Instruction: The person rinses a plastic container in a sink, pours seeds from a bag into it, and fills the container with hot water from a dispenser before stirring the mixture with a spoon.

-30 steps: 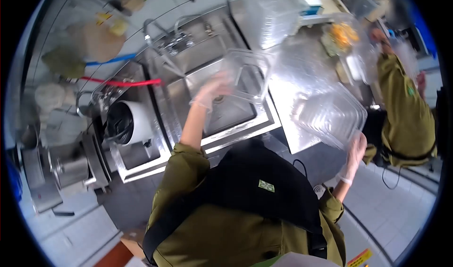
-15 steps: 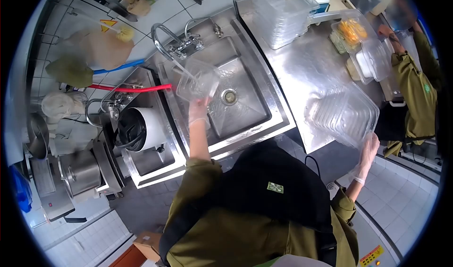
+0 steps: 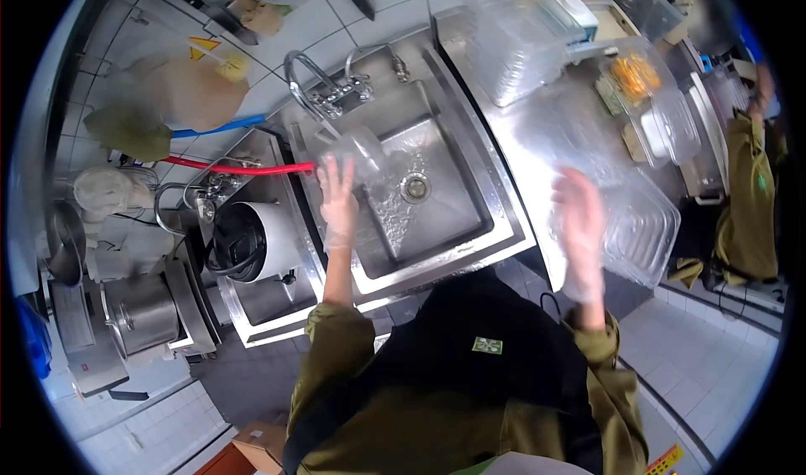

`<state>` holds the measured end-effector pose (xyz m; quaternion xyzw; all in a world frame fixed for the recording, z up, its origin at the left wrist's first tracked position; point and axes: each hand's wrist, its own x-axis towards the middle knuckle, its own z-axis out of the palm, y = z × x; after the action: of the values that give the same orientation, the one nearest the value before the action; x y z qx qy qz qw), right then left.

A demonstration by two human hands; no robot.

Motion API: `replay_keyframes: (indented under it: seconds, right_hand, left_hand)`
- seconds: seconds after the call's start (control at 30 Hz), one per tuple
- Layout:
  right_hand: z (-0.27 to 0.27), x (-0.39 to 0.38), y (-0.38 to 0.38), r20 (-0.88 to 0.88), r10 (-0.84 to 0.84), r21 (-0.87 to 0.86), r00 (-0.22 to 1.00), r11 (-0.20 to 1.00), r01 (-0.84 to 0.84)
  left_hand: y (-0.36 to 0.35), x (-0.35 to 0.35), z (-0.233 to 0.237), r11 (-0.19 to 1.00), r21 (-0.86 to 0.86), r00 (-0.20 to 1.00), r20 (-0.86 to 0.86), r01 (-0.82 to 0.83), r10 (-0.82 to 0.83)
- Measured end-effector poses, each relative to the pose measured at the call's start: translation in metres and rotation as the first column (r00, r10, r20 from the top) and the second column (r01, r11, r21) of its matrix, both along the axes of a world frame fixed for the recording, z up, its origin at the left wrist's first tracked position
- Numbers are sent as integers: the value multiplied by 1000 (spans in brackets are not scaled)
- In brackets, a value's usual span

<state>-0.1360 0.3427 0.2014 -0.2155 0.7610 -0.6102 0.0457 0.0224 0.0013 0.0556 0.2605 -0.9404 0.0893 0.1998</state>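
Observation:
My left hand (image 3: 337, 202), in a clear glove, is over the left side of the sink (image 3: 437, 190). Its fingers are spread along a clear plastic container (image 3: 367, 149), which it appears to hold tilted beneath the faucet (image 3: 312, 89). Water runs over the sink floor. My right hand (image 3: 579, 227), gloved too and smeared by motion, is above the steel counter's front edge, with its fingers loosely extended and nothing visible in them. Just right of it lies a nested stack of clear containers (image 3: 645, 227) on the counter.
A tall stack of clear containers (image 3: 514, 51) stands at the counter's back. Food containers (image 3: 634, 76) with orange and green contents sit farther right, near a co-worker's sleeve (image 3: 745, 198). A red hose (image 3: 252, 169) and a white pot (image 3: 273, 240) are left of the sink.
My right hand has left the edge of the container stack and moved left. My left hand's fingers have spread, and the container under the faucet has turned. The co-worker has shifted right.

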Motion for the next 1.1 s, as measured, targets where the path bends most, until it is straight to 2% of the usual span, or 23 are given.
replay_keyframes:
  seconds: [0.03, 0.07, 0.1, 0.13, 0.17, 0.2, 0.27, 0.33, 0.4, 0.43, 0.53, 0.57, 0.67, 0.7, 0.73, 0.8, 0.87, 0.93, 0.97, 1.0, 1.03, 1.07, 1.1]
  right_hand:
    - [-1, -10, -44, 111, 161, 77, 981, 982, -170]
    - [-48, -30, -88, 24, 298, -54, 954, 953, -297]
    - [-67, -44, -132, -69, 355, 126, 932, 930, -345]
    - [-109, -61, -179, -307, 382, 208, 872, 921, -330]
    - [-112, -66, -224, -149, 430, 353, 890, 864, -359]
    - [-123, -73, -266, -86, 445, 496, 891, 795, -349]
    - [-146, -88, -339, -127, 469, 618, 874, 727, -300]
    - [-191, -113, -400, -225, 424, 680, 877, 713, -170]
    - [-191, -121, -420, -284, 492, 767, 823, 632, -114]
    - [-190, -123, -423, -332, 455, 729, 826, 680, -82]
    - [-179, -138, -424, -332, 533, 767, 779, 633, -106]
    - [-187, -144, -433, -378, 563, 800, 735, 598, -47]
    - [-188, -135, -427, -340, 449, 713, 827, 696, -85]
    - [-191, -134, -425, -314, 426, 713, 849, 696, -85]
    - [-199, -125, -418, -376, 347, 629, 860, 776, -38]
    - [-208, -103, -389, -481, 165, 438, 861, 896, 73]
    - [-199, -82, -341, -198, 312, 597, 929, 790, -138]
    - [-186, -51, -284, -89, 270, 570, 959, 803, -173]
    - [-185, -35, -255, -117, 277, 510, 954, 841, -182]
    - [-183, -22, -225, -145, 270, 448, 952, 876, -180]
    - [-184, -12, -198, -81, 306, 491, 949, 841, -229]
    - [-184, -4, -173, -15, 331, 525, 944, 806, -274]
    - [-181, 6, -148, -32, 322, 442, 946, 853, -275]
  left_hand:
    - [1, 6, 6, 998, -31, 999, 3, 49, -49]
    - [5, 13, 19, 997, 6, 997, 17, 80, -80]
    - [8, 20, 29, 994, 41, 994, 33, 100, -101]
    - [10, 26, 38, 990, 73, 991, 44, 119, -122]
    - [12, 33, 41, 987, 105, 992, 18, 122, -124]
    - [14, 41, 42, 983, 132, 992, -5, 128, -128]
    - [15, 56, 39, 982, 151, 993, -38, 112, -108]
    - [14, 68, 41, 988, 72, 987, -97, 137, -130]
    - [16, 81, 40, 996, 61, 994, -92, 65, -59]
    - [16, 86, 42, 997, 60, 997, -62, 41, -37]
    - [13, 95, 51, 998, 54, 999, 4, 43, -43]
    - [10, 96, 53, 998, 29, 998, -3, 56, -56]
    - [5, 96, 70, 997, -28, 996, -62, 67, -69]
    - [3, 97, 77, 996, -42, 990, -107, 84, -88]
    - [4, 97, 94, 994, -13, 986, -129, 106, -107]
    - [-1, 97, 110, 984, -78, 946, -272, 158, -174]
    - [-3, 98, 131, 988, -93, 927, -344, 123, -147]
    - [-2, 100, 150, 991, -107, 888, -445, 74, -114]
    - [0, 95, 160, 990, -138, 863, -496, 28, -94]
    - [0, 94, 164, 982, -172, 823, -544, 79, -162]
    - [-3, 88, 156, 943, -91, 562, -783, 319, -266]
    - [-6, 79, 147, 830, -82, 230, -942, 551, -246]
    - [-3, 68, 146, 866, -95, 312, -909, 491, -277]
